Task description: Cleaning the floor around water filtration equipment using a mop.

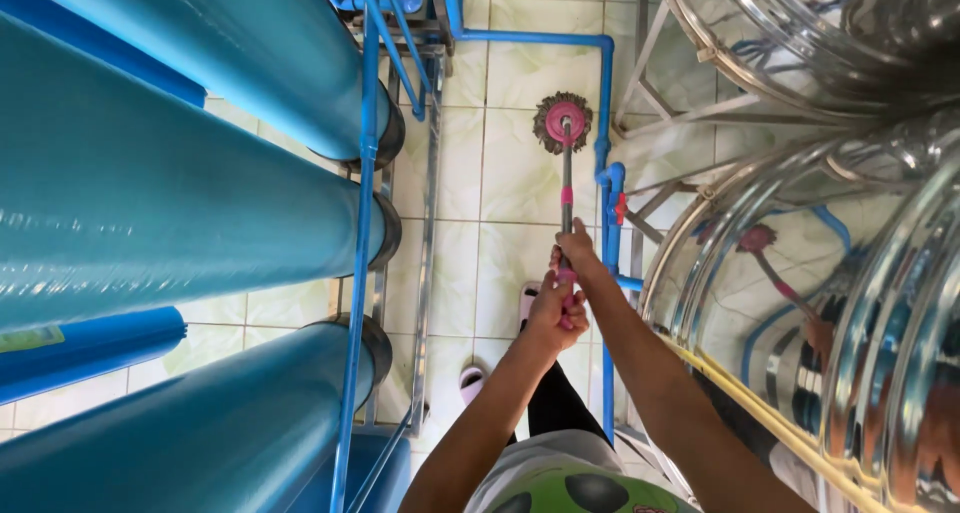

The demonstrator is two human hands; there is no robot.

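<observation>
You stand in a narrow aisle on a floor [505, 183] of pale glossy tiles with a faint green marbling. On your left, large blue cylindrical tanks [150, 183] sit in a metal frame [428, 223], with blue pipes [603, 103] running along the aisle. On your right, polished stainless-steel tanks [850, 303] on steel stands reflect the bright, even light.

Bright, even daylight; frame was sharp. Strong glare and warped reflections on the steel tanks [850, 273]; left of them, wide-angle bending stretched the blue cylinders [150, 203].
</observation>
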